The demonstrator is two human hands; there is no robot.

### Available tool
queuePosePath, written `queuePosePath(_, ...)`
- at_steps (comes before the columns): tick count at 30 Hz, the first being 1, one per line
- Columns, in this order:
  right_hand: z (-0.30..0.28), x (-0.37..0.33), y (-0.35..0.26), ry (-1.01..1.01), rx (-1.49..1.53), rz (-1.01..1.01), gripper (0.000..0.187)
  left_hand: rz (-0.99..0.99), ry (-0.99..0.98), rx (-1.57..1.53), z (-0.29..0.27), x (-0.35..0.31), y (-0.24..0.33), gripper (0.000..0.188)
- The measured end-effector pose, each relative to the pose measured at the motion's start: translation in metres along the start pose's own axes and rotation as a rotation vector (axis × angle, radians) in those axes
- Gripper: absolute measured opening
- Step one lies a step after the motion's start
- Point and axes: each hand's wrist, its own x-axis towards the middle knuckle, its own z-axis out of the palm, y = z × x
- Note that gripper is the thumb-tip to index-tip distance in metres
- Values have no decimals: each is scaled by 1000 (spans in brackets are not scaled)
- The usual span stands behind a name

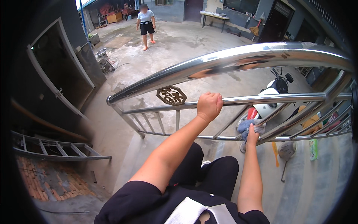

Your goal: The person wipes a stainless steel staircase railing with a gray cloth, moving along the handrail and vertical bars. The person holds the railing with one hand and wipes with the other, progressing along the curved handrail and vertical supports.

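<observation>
My left hand [209, 107] is closed around the middle bar of a shiny metal stair railing [276, 98]. My right hand [253, 136] is lower and farther right, its fingers closed on a blue-grey cloth [245, 126]. The cloth lies against one of the slanted balusters near the lower rail; part of it is hidden behind the metal. Left of my left hand, a dark octagonal ornament [171, 96] is fixed between the top rail and the middle bar. The thick curved top rail [231, 59] runs above both hands.
Beyond the railing stands a white scooter [269, 98]. Steps [298, 179] lie at right, with a long-handled grey tool [287, 151] and a green packet [313, 150]. A metal ladder [59, 148] and stacked bricks [52, 181] are at left. Across the yard a person [145, 24] stands.
</observation>
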Motion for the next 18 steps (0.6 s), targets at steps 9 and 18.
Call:
queuePosePath(9, -2, -6, -9, -11, -18, -4, 34, -4, -3, -14, 0, 0, 1, 27)
queuePosePath(18, -4, -4, -10, -67, 67, 71, 15, -16, -41, 27, -2, 2, 4, 31)
